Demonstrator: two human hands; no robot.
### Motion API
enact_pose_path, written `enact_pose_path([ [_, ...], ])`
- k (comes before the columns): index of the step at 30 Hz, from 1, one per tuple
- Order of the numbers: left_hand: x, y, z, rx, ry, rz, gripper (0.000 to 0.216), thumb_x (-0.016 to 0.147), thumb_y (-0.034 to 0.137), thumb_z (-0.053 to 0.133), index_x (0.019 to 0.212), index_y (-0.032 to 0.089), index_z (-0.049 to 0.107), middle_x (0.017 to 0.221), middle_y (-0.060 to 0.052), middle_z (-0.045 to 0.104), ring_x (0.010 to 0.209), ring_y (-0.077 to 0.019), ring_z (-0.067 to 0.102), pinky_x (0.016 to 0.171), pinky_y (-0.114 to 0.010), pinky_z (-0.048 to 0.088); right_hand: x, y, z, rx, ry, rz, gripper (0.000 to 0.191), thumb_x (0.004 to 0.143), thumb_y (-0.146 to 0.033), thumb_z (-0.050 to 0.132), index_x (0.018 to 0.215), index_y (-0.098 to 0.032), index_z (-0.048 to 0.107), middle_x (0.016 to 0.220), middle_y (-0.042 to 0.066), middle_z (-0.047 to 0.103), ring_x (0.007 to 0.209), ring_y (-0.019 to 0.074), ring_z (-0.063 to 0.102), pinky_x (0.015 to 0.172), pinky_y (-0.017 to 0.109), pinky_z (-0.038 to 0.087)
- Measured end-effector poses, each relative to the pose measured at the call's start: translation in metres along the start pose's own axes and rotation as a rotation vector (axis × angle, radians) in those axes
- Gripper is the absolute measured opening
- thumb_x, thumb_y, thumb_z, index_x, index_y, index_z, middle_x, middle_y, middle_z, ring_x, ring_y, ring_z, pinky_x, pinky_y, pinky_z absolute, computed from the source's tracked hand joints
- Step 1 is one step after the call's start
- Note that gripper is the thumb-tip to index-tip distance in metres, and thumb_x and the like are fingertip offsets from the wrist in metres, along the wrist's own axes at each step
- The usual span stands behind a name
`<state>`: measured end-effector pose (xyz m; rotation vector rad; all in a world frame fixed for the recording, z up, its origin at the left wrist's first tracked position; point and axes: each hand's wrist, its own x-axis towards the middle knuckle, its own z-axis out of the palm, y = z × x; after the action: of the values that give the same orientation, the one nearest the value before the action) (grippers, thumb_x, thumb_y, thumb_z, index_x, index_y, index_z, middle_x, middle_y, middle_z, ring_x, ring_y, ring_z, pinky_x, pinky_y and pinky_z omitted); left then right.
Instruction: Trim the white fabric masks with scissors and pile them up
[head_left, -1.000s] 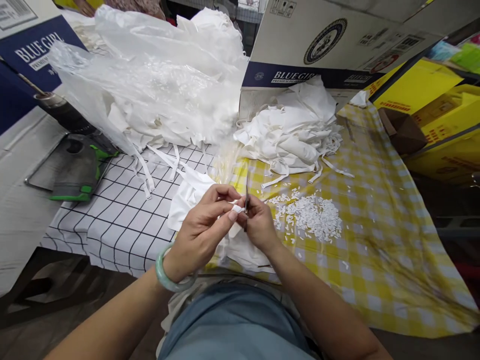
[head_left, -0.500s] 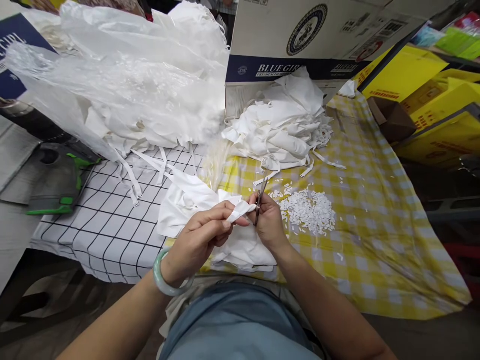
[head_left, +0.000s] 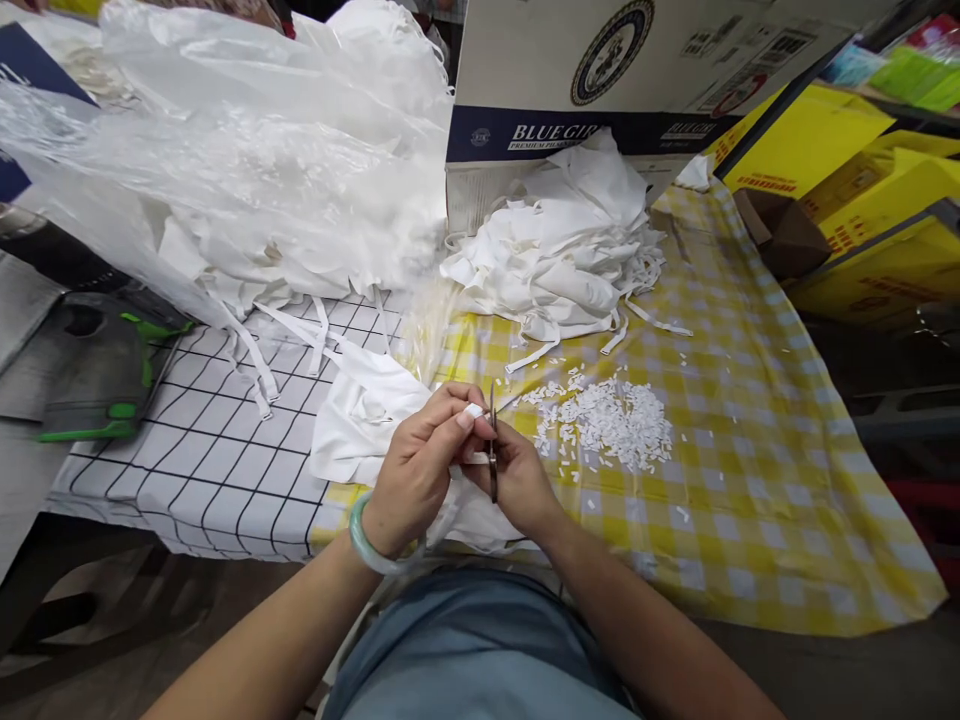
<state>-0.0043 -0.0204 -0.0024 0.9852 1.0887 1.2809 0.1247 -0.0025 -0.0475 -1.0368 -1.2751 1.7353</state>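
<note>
My left hand (head_left: 429,455), with a pale green bangle (head_left: 373,540) at the wrist, pinches a white fabric strap (head_left: 473,411) between thumb and fingers. Right beside it, my right hand (head_left: 519,478) is closed on a pair of small scissors (head_left: 493,440), whose blades point away from me at the strap. The handle end is partly hidden by the fingers. White fabric (head_left: 367,410) lies under and to the left of my hands, and more of it hangs below them. Right of the scissors is a heap of small white cut pieces (head_left: 622,425).
A pile of white strapped garments (head_left: 555,250) lies before a large carton (head_left: 540,60). Plastic-covered white fabric (head_left: 285,150) fills the back left. A grey-green device (head_left: 97,370) sits at the left edge. Yellow boxes (head_left: 810,140) stand right of the checked tablecloth (head_left: 750,480).
My hands have drawn closer together and the left has moved right. The scissors have shifted left and now stand upright with blades apart at the strap.
</note>
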Motion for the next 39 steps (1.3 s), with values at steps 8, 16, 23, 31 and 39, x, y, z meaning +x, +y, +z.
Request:
enact_pose_path([
  [8, 0.002, -0.018, 0.013, 0.013, -0.100, -0.008, 0.027, 0.093, 0.032, 0.054, 0.075, 0.016, 0.066, 0.109, -0.006, 0.046, 0.070, -0.0116, 0.040, 0.058, -0.025, 0.035, -0.030, -0.042, -0.063, -0.774, -0.054, -0.207, 0.040, 0.078, -0.059, 0.069, 0.073, -0.020, 0.057, 0.074, 0.002, 0.057, 0.073, 0.0177, 0.050, 0.070, 0.031, 0.040],
  [16, 0.006, -0.038, 0.025, 0.016, -0.204, 0.000, 0.023, 0.090, 0.023, 0.053, 0.071, 0.019, 0.066, 0.092, -0.009, 0.052, 0.108, -0.0255, 0.044, 0.082, -0.031, 0.041, -0.038, -0.040, -0.075, -0.930, -0.050, -0.268, 0.050, 0.073, -0.061, 0.072, 0.059, -0.020, 0.047, 0.056, -0.003, 0.052, 0.058, 0.0134, 0.045, 0.064, 0.029, 0.033],
  [23, 0.008, -0.041, 0.029, 0.021, -0.243, 0.029, 0.024, 0.092, 0.019, 0.050, 0.073, 0.019, 0.065, 0.098, -0.008, 0.050, 0.111, -0.0239, 0.042, 0.085, -0.029, 0.039, -0.040, -0.034, -0.082, -0.975, -0.034, -0.245, 0.052, 0.070, -0.061, 0.075, 0.057, -0.020, 0.045, 0.052, -0.004, 0.050, 0.056, 0.0124, 0.044, 0.065, 0.029, 0.031],
  [31, 0.009, -0.044, 0.032, 0.012, -0.273, 0.046, 0.026, 0.095, 0.022, 0.050, 0.076, 0.019, 0.067, 0.100, -0.008, 0.048, 0.108, -0.0230, 0.042, 0.084, -0.029, 0.039, -0.040, -0.036, -0.082, -0.963, -0.025, -0.228, 0.051, 0.072, -0.060, 0.073, 0.057, -0.020, 0.047, 0.049, -0.005, 0.048, 0.054, 0.0109, 0.043, 0.066, 0.027, 0.032],
  [39, 0.010, -0.049, 0.033, -0.008, -0.279, 0.022, 0.024, 0.095, 0.024, 0.051, 0.079, 0.020, 0.068, 0.099, -0.008, 0.049, 0.109, -0.0235, 0.042, 0.080, -0.030, 0.041, -0.040, -0.033, -0.084, -0.945, 0.007, -0.261, 0.050, 0.074, -0.057, 0.073, 0.056, -0.019, 0.046, 0.048, -0.006, 0.047, 0.052, 0.0095, 0.042, 0.063, 0.025, 0.030],
])
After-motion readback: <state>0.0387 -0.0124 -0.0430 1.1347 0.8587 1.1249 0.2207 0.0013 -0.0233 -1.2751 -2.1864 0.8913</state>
